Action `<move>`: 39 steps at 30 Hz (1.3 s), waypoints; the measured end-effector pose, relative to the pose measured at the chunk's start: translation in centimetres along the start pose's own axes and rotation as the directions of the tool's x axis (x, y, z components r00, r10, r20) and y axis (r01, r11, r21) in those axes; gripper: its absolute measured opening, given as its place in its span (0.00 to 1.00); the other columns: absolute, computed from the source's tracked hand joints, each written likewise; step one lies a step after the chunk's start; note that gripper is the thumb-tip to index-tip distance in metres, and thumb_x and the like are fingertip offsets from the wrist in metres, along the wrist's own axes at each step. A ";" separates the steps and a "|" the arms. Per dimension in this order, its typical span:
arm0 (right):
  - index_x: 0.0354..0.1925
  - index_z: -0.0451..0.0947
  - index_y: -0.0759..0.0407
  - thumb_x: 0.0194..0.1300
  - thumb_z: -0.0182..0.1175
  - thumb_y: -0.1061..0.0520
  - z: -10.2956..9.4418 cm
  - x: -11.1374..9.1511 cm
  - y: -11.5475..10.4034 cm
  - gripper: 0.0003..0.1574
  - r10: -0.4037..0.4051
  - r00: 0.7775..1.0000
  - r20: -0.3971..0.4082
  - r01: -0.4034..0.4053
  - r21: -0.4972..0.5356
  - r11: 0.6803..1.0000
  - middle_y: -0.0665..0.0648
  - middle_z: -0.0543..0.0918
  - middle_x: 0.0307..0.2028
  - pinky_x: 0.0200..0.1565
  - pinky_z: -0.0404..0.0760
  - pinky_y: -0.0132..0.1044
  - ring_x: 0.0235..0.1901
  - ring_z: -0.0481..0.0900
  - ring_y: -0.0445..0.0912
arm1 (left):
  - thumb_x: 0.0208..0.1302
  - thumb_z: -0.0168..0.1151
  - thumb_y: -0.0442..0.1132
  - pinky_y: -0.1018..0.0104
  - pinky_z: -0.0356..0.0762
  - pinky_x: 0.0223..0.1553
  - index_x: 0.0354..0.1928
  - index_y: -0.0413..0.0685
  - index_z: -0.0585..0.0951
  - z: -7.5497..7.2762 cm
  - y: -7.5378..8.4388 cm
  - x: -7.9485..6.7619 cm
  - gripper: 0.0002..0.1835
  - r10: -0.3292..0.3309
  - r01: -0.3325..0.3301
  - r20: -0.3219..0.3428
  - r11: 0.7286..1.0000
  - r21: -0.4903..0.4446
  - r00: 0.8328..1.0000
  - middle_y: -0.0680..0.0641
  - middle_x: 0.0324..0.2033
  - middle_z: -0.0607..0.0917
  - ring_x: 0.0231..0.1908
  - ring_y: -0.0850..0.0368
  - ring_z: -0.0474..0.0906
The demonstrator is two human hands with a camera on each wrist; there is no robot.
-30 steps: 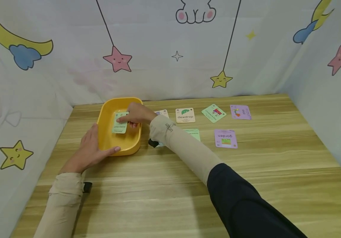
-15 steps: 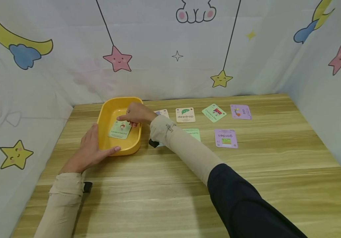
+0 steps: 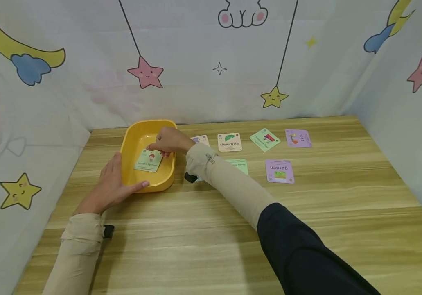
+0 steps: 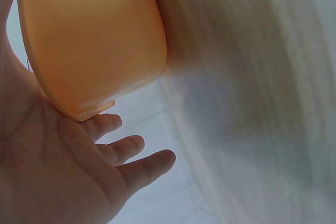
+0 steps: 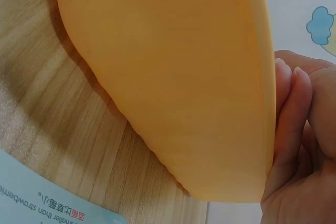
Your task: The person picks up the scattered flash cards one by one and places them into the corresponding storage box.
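Note:
A yellow plastic box point(image 3: 148, 187) stands at the back left of the table. In it lies a green "Lantern Festival" card point(image 3: 148, 160). My left hand point(image 3: 112, 184) rests against the box's left and near sides. Its thumb lies along the near rim, and in the left wrist view the other fingers point(image 4: 147, 170) are spread and fairly straight beside the wall. My right hand point(image 3: 170, 141) reaches over the box's right rim, its index fingertip just above the card's upper edge. Its other fingers point(image 5: 294, 108) are loosely bent, with no card visible between them.
Right of the box lie several cards: a "dewdrop" card point(image 3: 229, 142), a green Children's Day card point(image 3: 265, 140), a purple zoo card point(image 3: 298, 138) and a purple garden card point(image 3: 279, 171). My right forearm partly covers other cards, including a green one point(image 3: 239, 165). A printed cloth point(image 3: 196, 98) hangs behind the table.
The Lantern Festival card has left my right fingers and dropped flat onto the box floor, turning slightly. Both hands have stayed almost where they were.

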State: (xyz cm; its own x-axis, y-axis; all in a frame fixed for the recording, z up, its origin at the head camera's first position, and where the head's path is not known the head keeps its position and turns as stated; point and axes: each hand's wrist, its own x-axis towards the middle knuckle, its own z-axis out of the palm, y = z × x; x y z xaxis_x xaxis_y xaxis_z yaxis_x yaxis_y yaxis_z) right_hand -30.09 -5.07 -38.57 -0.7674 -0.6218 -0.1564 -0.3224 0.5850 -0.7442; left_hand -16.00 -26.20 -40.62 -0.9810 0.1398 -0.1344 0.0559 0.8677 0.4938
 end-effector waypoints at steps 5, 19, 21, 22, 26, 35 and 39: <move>0.15 0.74 0.57 0.69 0.66 0.43 -0.1 -0.1 0.0 0.31 -0.007 1.000 0.001 0.007 0.004 1.000 0.53 0.79 0.15 0.24 0.76 0.34 0.18 0.80 0.44 | 0.61 0.63 0.71 0.26 0.43 0.70 0.78 0.41 0.24 0.0 0.0 -0.1 0.71 -0.008 0.008 0.011 1.000 -0.005 1.000 0.29 0.78 0.33 0.76 0.25 0.34; 0.34 0.85 0.68 0.70 0.65 0.43 0.1 -0.7 0.1 0.27 -0.052 0.999 -0.013 0.052 -0.045 0.998 0.52 0.81 0.19 0.27 0.79 0.31 0.22 0.82 0.43 | 0.61 0.63 0.71 0.27 0.42 0.71 0.78 0.39 0.25 0.1 0.1 0.0 0.71 0.003 -0.003 0.011 1.000 -0.002 1.000 0.29 0.78 0.34 0.76 0.25 0.35; 0.35 0.85 0.68 0.70 0.65 0.43 0.1 -0.9 0.1 0.27 -0.071 0.997 -0.012 0.070 -0.066 0.995 0.53 0.82 0.20 0.27 0.79 0.31 0.22 0.82 0.43 | 0.61 0.63 0.71 0.27 0.42 0.71 0.78 0.39 0.25 0.1 0.0 0.0 0.71 0.005 -0.005 0.008 1.000 -0.004 1.000 0.29 0.78 0.34 0.76 0.25 0.35; 0.35 0.86 0.67 0.71 0.64 0.43 0.1 -1.0 0.1 0.26 -0.086 0.996 -0.013 0.085 -0.072 0.994 0.55 0.83 0.22 0.27 0.79 0.31 0.22 0.82 0.43 | 0.61 0.63 0.71 0.28 0.41 0.71 0.78 0.38 0.26 0.1 0.0 0.0 0.71 0.006 -0.006 0.007 1.000 -0.004 1.000 0.29 0.78 0.34 0.76 0.25 0.35; 0.34 0.87 0.64 0.71 0.64 0.44 0.1 -1.5 0.2 0.24 -0.144 0.989 -0.012 0.142 -0.104 0.984 0.60 0.87 0.27 0.26 0.78 0.31 0.22 0.82 0.44 | 0.61 0.63 0.70 0.28 0.40 0.72 0.78 0.37 0.27 0.1 0.0 0.0 0.70 0.017 -0.017 0.002 1.000 -0.008 1.000 0.29 0.78 0.34 0.76 0.26 0.35; 0.29 0.83 0.51 0.70 0.63 0.39 0.8 -2.3 0.3 0.21 -0.192 0.981 -0.007 0.180 -0.311 0.933 0.45 0.79 0.23 0.23 0.66 0.28 0.21 0.70 0.37 | 0.61 0.64 0.69 0.28 0.40 0.71 0.79 0.37 0.28 0.0 -0.2 -0.1 0.69 0.037 -0.037 -0.020 0.999 -0.019 0.999 0.28 0.78 0.36 0.76 0.26 0.36; 0.27 0.81 0.49 0.71 0.63 0.41 0.9 -2.8 0.3 0.19 -0.217 0.976 -0.014 0.204 -0.295 0.934 0.45 0.79 0.23 0.25 0.66 0.28 0.21 0.70 0.38 | 0.61 0.63 0.70 0.27 0.40 0.71 0.79 0.38 0.27 0.1 -0.2 -0.1 0.69 0.031 -0.031 -0.012 0.999 -0.017 0.999 0.28 0.78 0.36 0.76 0.26 0.36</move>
State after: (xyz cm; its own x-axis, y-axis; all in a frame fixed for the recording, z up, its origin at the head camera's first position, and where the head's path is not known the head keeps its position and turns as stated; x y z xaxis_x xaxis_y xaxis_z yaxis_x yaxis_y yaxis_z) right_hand -27.55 -3.59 -38.94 -0.6865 -0.7269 0.0181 -0.6208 0.5730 -0.5351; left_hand -15.88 -26.34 -40.74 -0.9809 0.1611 -0.1086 0.0837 0.8548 0.5122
